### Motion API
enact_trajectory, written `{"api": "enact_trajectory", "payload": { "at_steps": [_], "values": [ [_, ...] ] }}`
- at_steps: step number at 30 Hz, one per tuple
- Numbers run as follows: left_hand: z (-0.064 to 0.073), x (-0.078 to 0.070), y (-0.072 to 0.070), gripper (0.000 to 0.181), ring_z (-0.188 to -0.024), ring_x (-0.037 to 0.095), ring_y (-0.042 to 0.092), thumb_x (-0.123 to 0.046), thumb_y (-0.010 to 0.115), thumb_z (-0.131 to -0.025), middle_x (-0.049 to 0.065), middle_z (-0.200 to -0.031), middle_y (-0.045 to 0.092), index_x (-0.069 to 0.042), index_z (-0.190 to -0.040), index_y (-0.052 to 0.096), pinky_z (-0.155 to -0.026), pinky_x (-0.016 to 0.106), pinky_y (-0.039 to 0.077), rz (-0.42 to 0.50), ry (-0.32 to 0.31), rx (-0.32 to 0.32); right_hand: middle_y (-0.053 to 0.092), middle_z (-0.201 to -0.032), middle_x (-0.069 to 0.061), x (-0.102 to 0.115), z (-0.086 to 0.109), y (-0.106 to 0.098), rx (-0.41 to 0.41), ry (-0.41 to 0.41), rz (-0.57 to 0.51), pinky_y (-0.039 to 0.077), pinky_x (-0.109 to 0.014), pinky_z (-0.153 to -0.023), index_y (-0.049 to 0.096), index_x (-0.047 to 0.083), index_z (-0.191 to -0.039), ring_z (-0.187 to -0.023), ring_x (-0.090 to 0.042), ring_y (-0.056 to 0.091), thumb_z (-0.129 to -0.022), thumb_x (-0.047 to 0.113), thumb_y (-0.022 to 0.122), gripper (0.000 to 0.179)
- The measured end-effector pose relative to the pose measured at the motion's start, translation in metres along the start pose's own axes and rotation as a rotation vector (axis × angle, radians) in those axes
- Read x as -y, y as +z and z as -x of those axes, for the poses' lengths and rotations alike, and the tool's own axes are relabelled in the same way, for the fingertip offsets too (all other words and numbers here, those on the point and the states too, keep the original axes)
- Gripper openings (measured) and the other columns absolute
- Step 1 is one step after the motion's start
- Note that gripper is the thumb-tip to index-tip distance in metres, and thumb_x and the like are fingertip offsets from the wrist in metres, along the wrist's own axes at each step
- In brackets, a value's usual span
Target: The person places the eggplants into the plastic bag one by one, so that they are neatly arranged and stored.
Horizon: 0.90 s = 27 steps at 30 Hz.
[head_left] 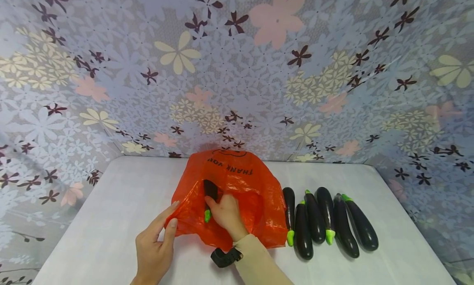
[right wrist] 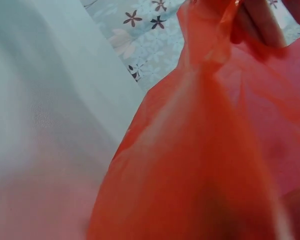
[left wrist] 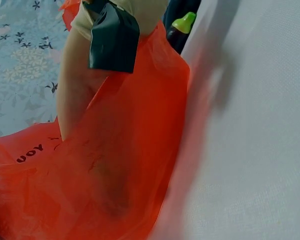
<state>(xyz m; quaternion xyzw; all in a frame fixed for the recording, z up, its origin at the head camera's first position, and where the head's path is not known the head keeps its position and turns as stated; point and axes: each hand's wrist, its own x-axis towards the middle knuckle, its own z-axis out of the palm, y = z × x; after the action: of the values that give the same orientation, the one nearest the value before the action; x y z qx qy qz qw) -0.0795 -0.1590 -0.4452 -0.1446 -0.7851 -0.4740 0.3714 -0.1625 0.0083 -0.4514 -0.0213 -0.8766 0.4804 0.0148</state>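
A red plastic bag (head_left: 272, 202) with "THANK YOU" printed on it lies on the table, its mouth facing me. My left hand (head_left: 153, 239) holds the left edge of the mouth between thumb and fingers; those fingers (right wrist: 264, 22) also show at the top of the right wrist view. Inside the mouth, my right hand (head_left: 226, 211) grips a dark eggplant (head_left: 210, 189) near its green stem, which points toward me. Red film (left wrist: 140, 125) hides most of the right hand in the left wrist view.
Several dark eggplants (head_left: 325, 207) with green stems lie side by side on the white table (head_left: 122, 202), just right of the bag. Behind the table rises a flower-patterned cloth (head_left: 237, 79). A black wrist device (head_left: 226, 257) sits at the right sleeve.
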Motion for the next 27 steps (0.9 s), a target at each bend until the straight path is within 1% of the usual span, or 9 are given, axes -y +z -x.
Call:
{"api": "enact_trajectory", "payload": {
  "at_steps": [3,7,9,14,19,22,24,27],
  "values": [
    [0.000,0.000,0.000,0.041,-0.118,0.006,0.063,0.014,0.070,-0.084,0.015,-0.119,0.072,0.002,-0.123,0.070,-0.096,0.016,0.047,-0.005,0.004,-0.002,0.065,-0.091,-0.011,0.001,-0.003,0.004,0.006,0.021,0.007,0.054,-0.041,-0.076,0.059,-0.001,-0.114,-0.085,-0.027,0.058,-0.091,0.027,0.074,0.039],
    [-0.001,-0.002,0.000,0.040,-0.118,0.002,0.062,0.013,0.069,-0.086,0.014,-0.119,0.072,0.000,-0.124,0.070,-0.095,0.015,0.047,-0.018,-0.043,0.018,0.062,-0.081,-0.007,0.000,-0.007,0.010,0.012,0.043,0.027,0.052,-0.036,-0.068,0.062,-0.002,-0.106,-0.077,-0.024,0.057,-0.091,0.030,0.074,0.037],
    [-0.001,-0.004,0.000,0.040,-0.118,0.001,0.062,0.012,0.069,-0.087,0.013,-0.120,0.072,0.000,-0.125,0.070,-0.095,0.015,0.047,-0.024,-0.061,0.028,0.064,-0.082,-0.007,-0.002,-0.008,0.012,0.006,0.040,0.043,0.052,-0.035,-0.067,0.064,-0.001,-0.104,-0.077,-0.024,0.058,-0.090,0.031,0.074,0.036],
    [-0.002,-0.005,0.000,0.040,-0.118,0.002,0.062,0.013,0.068,-0.086,0.014,-0.119,0.072,0.001,-0.124,0.070,-0.096,0.015,0.047,-0.023,-0.047,0.027,0.069,-0.087,-0.009,-0.005,-0.011,0.018,-0.005,0.021,0.057,0.055,-0.038,-0.071,0.066,0.001,-0.103,-0.080,-0.026,0.063,-0.089,0.032,0.075,0.035],
    [-0.001,-0.003,0.001,0.039,-0.118,0.004,0.063,0.013,0.070,-0.085,0.015,-0.119,0.072,0.002,-0.123,0.070,-0.096,0.015,0.047,-0.016,-0.032,0.013,0.066,-0.079,-0.007,-0.006,-0.011,0.021,-0.006,0.000,0.063,0.053,-0.036,-0.065,0.067,0.001,-0.096,-0.075,-0.025,0.062,-0.086,0.032,0.075,0.034],
    [-0.001,-0.001,0.002,0.040,-0.117,0.008,0.064,0.014,0.070,-0.083,0.016,-0.117,0.072,0.003,-0.122,0.070,-0.097,0.016,0.047,-0.005,0.002,-0.001,0.066,-0.077,-0.006,-0.007,-0.011,0.022,-0.017,-0.011,0.077,0.052,-0.035,-0.063,0.067,0.002,-0.094,-0.073,-0.024,0.062,-0.085,0.033,0.076,0.033],
    [-0.001,-0.001,0.002,0.040,-0.117,0.008,0.064,0.013,0.070,-0.084,0.016,-0.118,0.072,0.002,-0.122,0.070,-0.097,0.016,0.047,-0.007,0.000,-0.001,0.066,-0.075,-0.005,-0.007,-0.011,0.023,-0.017,-0.010,0.083,0.052,-0.035,-0.063,0.066,0.003,-0.093,-0.072,-0.023,0.061,-0.085,0.034,0.076,0.033],
    [-0.001,-0.002,0.002,0.040,-0.118,0.006,0.063,0.014,0.070,-0.084,0.016,-0.118,0.072,0.002,-0.123,0.070,-0.097,0.016,0.047,-0.008,-0.019,0.009,0.066,-0.074,-0.005,-0.007,-0.011,0.025,-0.015,-0.013,0.091,0.051,-0.034,-0.063,0.066,0.005,-0.092,-0.070,-0.023,0.060,-0.085,0.034,0.077,0.032]
  ]
}}
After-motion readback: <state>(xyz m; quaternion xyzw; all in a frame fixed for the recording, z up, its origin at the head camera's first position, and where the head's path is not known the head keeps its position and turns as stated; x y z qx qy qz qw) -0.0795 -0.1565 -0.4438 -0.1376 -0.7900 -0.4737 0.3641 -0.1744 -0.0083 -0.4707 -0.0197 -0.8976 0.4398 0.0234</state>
